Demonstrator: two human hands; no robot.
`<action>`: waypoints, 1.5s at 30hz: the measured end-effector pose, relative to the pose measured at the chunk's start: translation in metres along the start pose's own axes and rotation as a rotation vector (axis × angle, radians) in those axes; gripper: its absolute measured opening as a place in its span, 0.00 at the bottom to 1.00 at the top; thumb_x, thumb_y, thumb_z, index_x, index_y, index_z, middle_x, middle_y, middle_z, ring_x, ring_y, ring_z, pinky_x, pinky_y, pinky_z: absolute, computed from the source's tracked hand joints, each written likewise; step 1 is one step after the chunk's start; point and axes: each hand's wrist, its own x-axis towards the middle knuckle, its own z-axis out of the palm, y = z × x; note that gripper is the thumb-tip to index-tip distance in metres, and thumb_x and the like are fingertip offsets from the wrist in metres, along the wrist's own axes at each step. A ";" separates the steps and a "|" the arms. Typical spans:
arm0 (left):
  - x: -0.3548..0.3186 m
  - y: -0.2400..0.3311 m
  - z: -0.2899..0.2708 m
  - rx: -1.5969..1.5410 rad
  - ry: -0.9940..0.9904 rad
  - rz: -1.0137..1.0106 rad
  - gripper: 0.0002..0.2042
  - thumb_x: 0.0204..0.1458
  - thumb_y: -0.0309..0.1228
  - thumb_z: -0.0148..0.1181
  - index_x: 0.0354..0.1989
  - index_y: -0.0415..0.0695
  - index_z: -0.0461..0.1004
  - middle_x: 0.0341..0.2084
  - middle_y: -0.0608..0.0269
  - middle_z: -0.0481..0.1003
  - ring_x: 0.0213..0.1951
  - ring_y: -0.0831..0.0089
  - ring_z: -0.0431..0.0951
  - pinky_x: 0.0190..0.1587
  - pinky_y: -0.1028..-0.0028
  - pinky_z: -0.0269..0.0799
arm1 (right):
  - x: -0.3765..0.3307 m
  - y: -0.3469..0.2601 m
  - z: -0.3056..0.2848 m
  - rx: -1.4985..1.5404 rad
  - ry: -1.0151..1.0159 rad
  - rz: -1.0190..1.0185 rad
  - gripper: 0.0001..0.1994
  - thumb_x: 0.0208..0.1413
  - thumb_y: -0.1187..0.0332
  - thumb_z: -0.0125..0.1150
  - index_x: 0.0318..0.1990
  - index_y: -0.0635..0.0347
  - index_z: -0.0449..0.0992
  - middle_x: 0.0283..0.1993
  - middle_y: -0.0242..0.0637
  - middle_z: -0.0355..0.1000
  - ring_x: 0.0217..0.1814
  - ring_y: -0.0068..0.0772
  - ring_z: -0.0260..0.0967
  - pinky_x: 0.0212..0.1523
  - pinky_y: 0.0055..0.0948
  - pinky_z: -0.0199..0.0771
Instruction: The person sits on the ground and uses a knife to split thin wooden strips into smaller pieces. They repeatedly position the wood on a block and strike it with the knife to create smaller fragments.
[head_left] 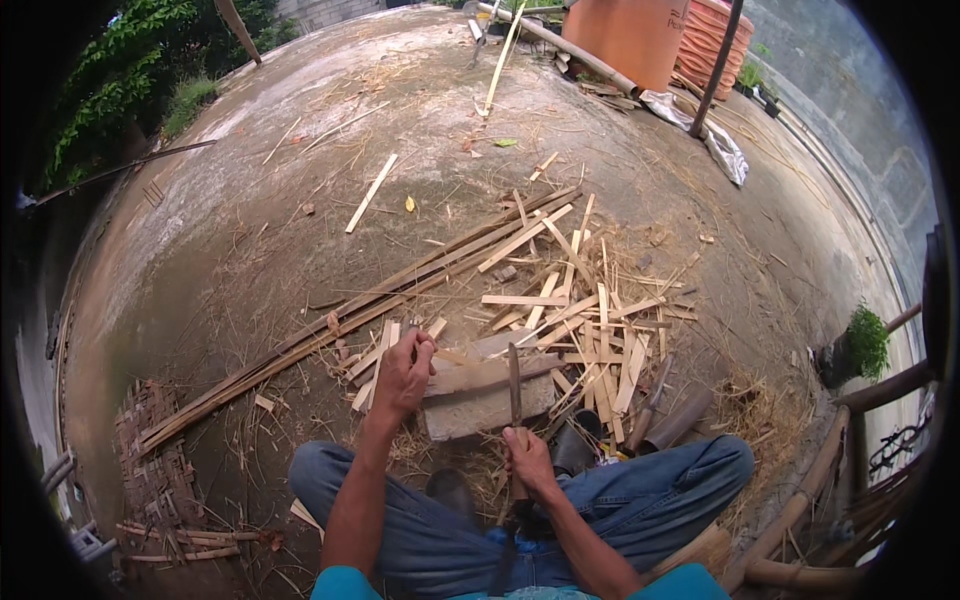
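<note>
Two bare arms (360, 490) reach forward over bent legs in blue jeans (640, 500). The left hand (403, 372) is up a bit, left of a block, with its fingers (420, 348) curled in; I cannot tell if they pinch something thin. The right hand (530, 460) is lower and nearer the lap, its fingers wrapped tight around a long, thin, dark knife.

The floor (250, 230) is hard, brown and gray, with dry bits all over it. A gray wall (860, 100) stands far off at the right, and a big, smooth orange tank (625, 45) sits at the back. Long brown wooden poles (350, 312) lie slanted across the floor. A messy heap of flat, pale wood strips (590, 325) lies past the right hand. The rough, gray-brown block (490, 412) sits in front of the lap.

The knife (515, 385) is straight and narrow, and its tip points away from the body, over the block.
</note>
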 end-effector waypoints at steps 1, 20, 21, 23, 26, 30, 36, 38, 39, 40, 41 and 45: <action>0.000 -0.005 0.001 0.025 -0.010 -0.045 0.13 0.67 0.35 0.49 0.39 0.37 0.75 0.19 0.57 0.75 0.24 0.70 0.78 0.30 0.68 0.71 | -0.002 0.002 0.002 -0.012 0.011 0.016 0.21 0.68 0.47 0.60 0.37 0.59 0.74 0.26 0.28 0.69 0.24 0.21 0.68 0.27 0.26 0.71; -0.019 -0.009 0.010 0.051 0.112 -0.090 0.32 0.74 0.53 0.31 0.74 0.41 0.62 0.18 0.68 0.61 0.23 0.77 0.67 0.28 0.72 0.67 | -0.044 -0.032 0.050 -0.097 -0.153 -0.165 0.26 0.73 0.45 0.50 0.37 0.63 0.72 0.23 0.34 0.71 0.22 0.26 0.69 0.25 0.31 0.69; -0.022 -0.005 0.014 0.024 0.123 -0.078 0.31 0.75 0.51 0.31 0.75 0.40 0.60 0.20 0.71 0.58 0.23 0.80 0.64 0.28 0.74 0.68 | -0.051 -0.046 0.058 -0.040 -0.173 -0.142 0.26 0.72 0.45 0.50 0.37 0.62 0.72 0.23 0.35 0.71 0.21 0.28 0.69 0.25 0.33 0.69; -0.030 0.003 0.020 -0.029 0.156 -0.057 0.31 0.75 0.49 0.30 0.77 0.40 0.54 0.22 0.75 0.55 0.24 0.81 0.60 0.28 0.75 0.67 | -0.051 -0.055 0.071 0.002 -0.201 -0.178 0.26 0.72 0.45 0.52 0.36 0.63 0.72 0.22 0.36 0.70 0.19 0.29 0.68 0.24 0.33 0.69; -0.036 0.002 0.022 0.002 0.196 -0.057 0.31 0.75 0.48 0.30 0.77 0.40 0.54 0.21 0.75 0.55 0.24 0.81 0.60 0.27 0.75 0.65 | -0.043 -0.047 0.077 -0.031 -0.185 -0.235 0.25 0.72 0.45 0.52 0.34 0.62 0.70 0.19 0.33 0.67 0.17 0.26 0.66 0.20 0.31 0.68; -0.028 -0.018 0.014 -0.072 0.158 -0.025 0.31 0.75 0.49 0.29 0.78 0.41 0.53 0.20 0.71 0.59 0.25 0.79 0.63 0.30 0.76 0.64 | 0.004 0.005 0.048 0.015 -0.106 -0.029 0.25 0.72 0.46 0.52 0.31 0.61 0.68 0.17 0.31 0.64 0.16 0.26 0.66 0.17 0.31 0.66; -0.030 -0.006 0.017 -0.134 0.172 -0.094 0.29 0.75 0.46 0.30 0.75 0.40 0.60 0.22 0.72 0.59 0.27 0.78 0.65 0.33 0.74 0.66 | -0.037 -0.031 0.072 -0.094 -0.131 -0.365 0.25 0.71 0.48 0.54 0.32 0.63 0.72 0.17 0.33 0.66 0.15 0.26 0.66 0.17 0.32 0.65; -0.029 -0.003 0.018 -0.117 0.173 -0.074 0.29 0.75 0.46 0.30 0.75 0.40 0.61 0.22 0.71 0.61 0.27 0.79 0.65 0.34 0.74 0.66 | -0.023 -0.012 0.062 -0.118 -0.061 -0.307 0.24 0.71 0.48 0.56 0.33 0.64 0.72 0.17 0.38 0.63 0.17 0.29 0.63 0.21 0.35 0.65; -0.026 -0.005 0.017 -0.117 0.155 -0.065 0.29 0.75 0.46 0.30 0.75 0.40 0.60 0.22 0.72 0.61 0.27 0.79 0.65 0.34 0.74 0.65 | -0.011 -0.001 0.050 -0.065 -0.072 -0.131 0.24 0.70 0.48 0.56 0.34 0.64 0.72 0.17 0.39 0.62 0.18 0.29 0.62 0.23 0.36 0.65; -0.026 -0.013 0.009 -0.110 0.144 -0.063 0.30 0.75 0.47 0.30 0.75 0.40 0.60 0.22 0.72 0.61 0.28 0.79 0.64 0.34 0.75 0.65 | -0.007 -0.008 0.043 -0.013 -0.093 0.052 0.24 0.70 0.49 0.57 0.34 0.64 0.71 0.18 0.41 0.61 0.19 0.30 0.60 0.24 0.36 0.65; -0.026 -0.019 0.004 -0.104 0.131 -0.061 0.30 0.75 0.48 0.30 0.75 0.40 0.60 0.22 0.72 0.61 0.28 0.79 0.63 0.34 0.75 0.64 | -0.009 -0.015 0.038 -0.073 -0.089 0.045 0.24 0.70 0.49 0.57 0.34 0.65 0.70 0.20 0.43 0.60 0.23 0.32 0.57 0.28 0.38 0.64; -0.024 -0.011 0.008 -0.107 0.079 -0.059 0.30 0.76 0.49 0.30 0.74 0.40 0.62 0.23 0.71 0.62 0.29 0.79 0.64 0.36 0.75 0.65 | -0.029 -0.006 0.056 -0.190 -0.034 -0.312 0.27 0.71 0.48 0.55 0.29 0.66 0.68 0.21 0.41 0.63 0.26 0.31 0.58 0.31 0.38 0.64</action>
